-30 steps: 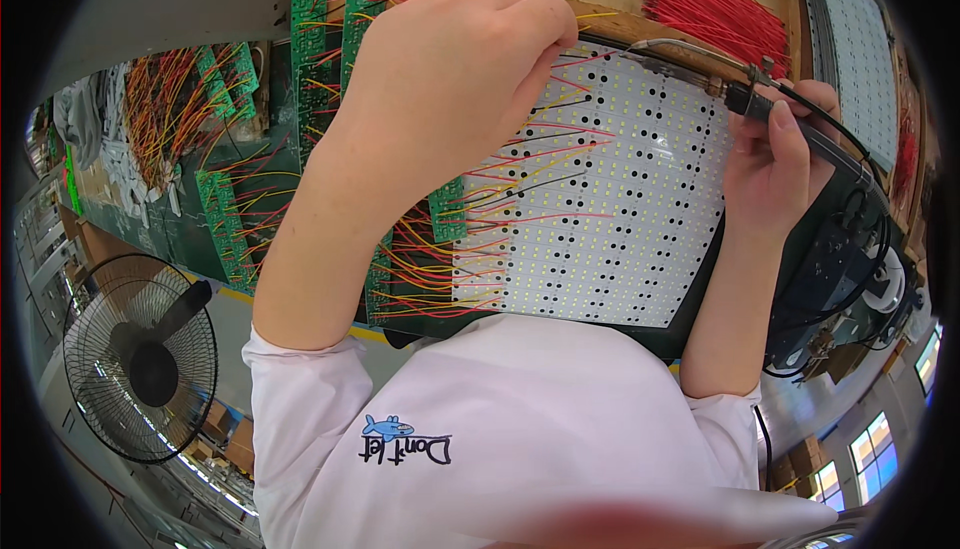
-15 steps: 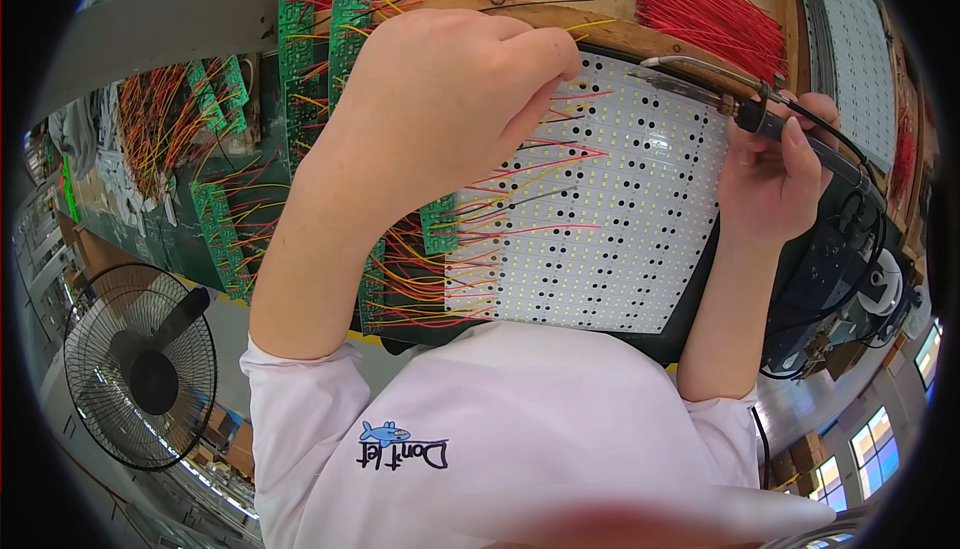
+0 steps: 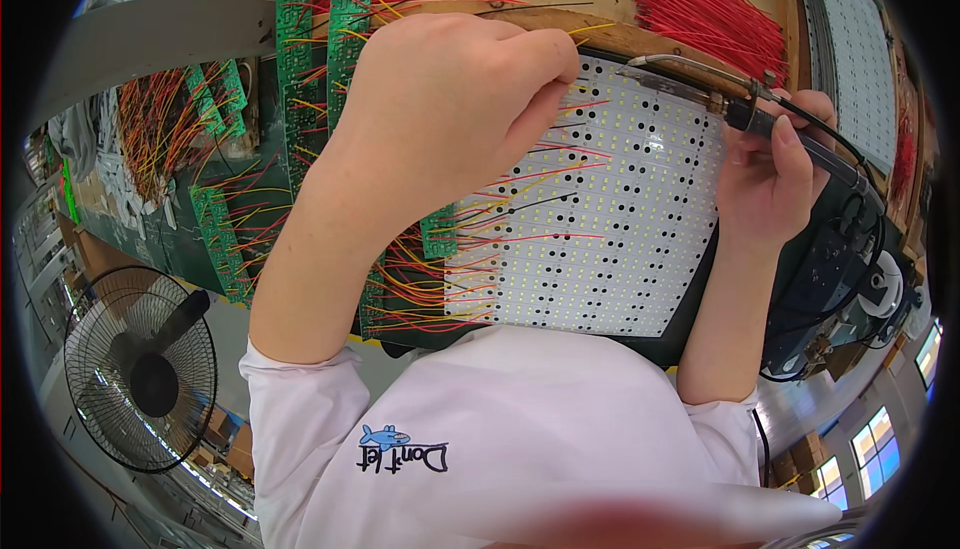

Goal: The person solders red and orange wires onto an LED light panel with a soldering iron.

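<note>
My right hand [image 3: 765, 189] is wrapped round the dark handle of a soldering iron [image 3: 757, 121], which has a thin curved metal tube running along its barrel. Its tip points left over the top edge of a white LED panel [image 3: 620, 239] dotted with black spots. Just left of that tip, my left hand [image 3: 460, 99] is closed in a pinch at the panel's far edge; what its fingertips hold is hidden. A yellow wire [image 3: 594, 28] sticks out beside them. Red, black and yellow wires from green circuit boards [image 3: 437, 233] lie across the panel's left part.
A bundle of red wires [image 3: 710, 14] lies on the wooden board behind the panel. More green boards [image 3: 294, 59] stand in a row at left, under a grey curved arm [image 3: 160, 39]. A black fan [image 3: 140, 369] is at lower left. A dark soldering station [image 3: 825, 279] sits at right.
My right hand has shifted slightly left, bringing the soldering iron's tip closer to my left fingertips. My left hand stays pinched in nearly the same place.
</note>
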The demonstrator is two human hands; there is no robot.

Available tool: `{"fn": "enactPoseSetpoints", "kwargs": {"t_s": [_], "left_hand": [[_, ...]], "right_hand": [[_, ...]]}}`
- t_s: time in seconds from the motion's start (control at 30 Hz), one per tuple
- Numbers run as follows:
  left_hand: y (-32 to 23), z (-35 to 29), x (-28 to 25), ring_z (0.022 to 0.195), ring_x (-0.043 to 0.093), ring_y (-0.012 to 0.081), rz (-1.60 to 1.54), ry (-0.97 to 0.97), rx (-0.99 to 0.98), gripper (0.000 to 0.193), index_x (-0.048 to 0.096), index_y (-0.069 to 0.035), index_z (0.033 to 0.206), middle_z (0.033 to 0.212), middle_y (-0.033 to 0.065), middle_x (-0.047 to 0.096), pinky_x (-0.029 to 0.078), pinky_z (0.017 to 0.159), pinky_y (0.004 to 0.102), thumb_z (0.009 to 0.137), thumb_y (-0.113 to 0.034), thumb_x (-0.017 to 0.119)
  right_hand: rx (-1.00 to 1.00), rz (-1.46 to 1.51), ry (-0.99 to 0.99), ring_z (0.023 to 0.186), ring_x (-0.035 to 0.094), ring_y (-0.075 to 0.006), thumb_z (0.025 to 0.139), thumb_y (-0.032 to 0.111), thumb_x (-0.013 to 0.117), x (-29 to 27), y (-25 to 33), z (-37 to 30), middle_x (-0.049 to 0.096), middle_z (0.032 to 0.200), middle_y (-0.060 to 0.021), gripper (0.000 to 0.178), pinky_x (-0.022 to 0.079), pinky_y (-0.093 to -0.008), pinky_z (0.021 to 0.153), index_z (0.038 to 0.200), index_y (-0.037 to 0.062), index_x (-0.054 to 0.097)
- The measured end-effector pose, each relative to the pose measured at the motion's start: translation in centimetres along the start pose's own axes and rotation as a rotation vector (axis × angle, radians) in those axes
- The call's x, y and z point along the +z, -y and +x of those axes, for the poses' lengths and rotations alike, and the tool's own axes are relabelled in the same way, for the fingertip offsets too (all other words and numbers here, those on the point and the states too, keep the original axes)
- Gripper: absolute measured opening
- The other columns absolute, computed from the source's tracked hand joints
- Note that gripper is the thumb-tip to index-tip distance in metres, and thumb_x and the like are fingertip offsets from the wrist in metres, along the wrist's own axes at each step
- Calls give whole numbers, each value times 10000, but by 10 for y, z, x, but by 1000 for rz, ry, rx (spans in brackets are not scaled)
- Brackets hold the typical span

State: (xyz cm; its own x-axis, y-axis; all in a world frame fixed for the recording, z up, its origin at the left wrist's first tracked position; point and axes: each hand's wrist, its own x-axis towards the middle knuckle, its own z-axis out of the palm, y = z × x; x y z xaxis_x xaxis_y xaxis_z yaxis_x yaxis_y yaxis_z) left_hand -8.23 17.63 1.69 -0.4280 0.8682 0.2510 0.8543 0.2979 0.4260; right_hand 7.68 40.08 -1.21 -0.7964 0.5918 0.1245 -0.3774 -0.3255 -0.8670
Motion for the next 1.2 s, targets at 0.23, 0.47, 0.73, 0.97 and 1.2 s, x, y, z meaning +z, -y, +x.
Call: {"fn": "enactPoseSetpoints", "kwargs": {"t_s": [0.23, 0.47, 0.73, 0.97, 1.2], "left_hand": [[-4, 4, 6, 647, 647, 251, 87, -6, -89, 63, 671, -141, 893, 689, 43, 657, 492, 567, 376, 849, -142, 716], [-4, 5, 9, 674, 666, 247, 78, -60, -105, 72, 665, -139, 909, 704, 38, 666, 505, 577, 373, 855, -146, 712], [-4, 4, 11, 658, 665, 246, 90, -77, -121, 65, 673, -147, 900, 700, 33, 665, 510, 569, 372, 847, -146, 710], [-4, 4, 11, 650, 663, 242, 135, -61, -121, 61, 680, -152, 889, 691, 33, 661, 510, 562, 371, 838, -146, 713], [-2, 5, 12, 645, 661, 243, 134, -60, -108, 67, 683, -150, 882, 691, 31, 662, 510, 563, 370, 828, -140, 723]], "right_hand": [[11, -86, -14, 715, 614, -125, 893, -32, 652, 1, -1, -1, 635, 911, -95, 244, 523, -218, 621, 1105, 12, 539], [33, -149, -63, 694, 587, -80, 898, -19, 674, 5, -3, 0, 641, 907, -75, 213, 495, -197, 581, 1054, 38, 540], [9, -180, -37, 646, 566, -77, 908, -12, 679, 7, -2, 1, 645, 877, -65, 208, 462, -204, 536, 1061, 38, 547], [9, -238, -84, 626, 563, -97, 906, -5, 685, 8, -3, 0, 642, 864, -83, 242, 451, -214, 528, 1094, 29, 538], [-2, -208, -20, 624, 571, -113, 898, -9, 686, 9, -4, -1, 649, 860, -86, 237, 458, -223, 546, 1079, 27, 536]]}}
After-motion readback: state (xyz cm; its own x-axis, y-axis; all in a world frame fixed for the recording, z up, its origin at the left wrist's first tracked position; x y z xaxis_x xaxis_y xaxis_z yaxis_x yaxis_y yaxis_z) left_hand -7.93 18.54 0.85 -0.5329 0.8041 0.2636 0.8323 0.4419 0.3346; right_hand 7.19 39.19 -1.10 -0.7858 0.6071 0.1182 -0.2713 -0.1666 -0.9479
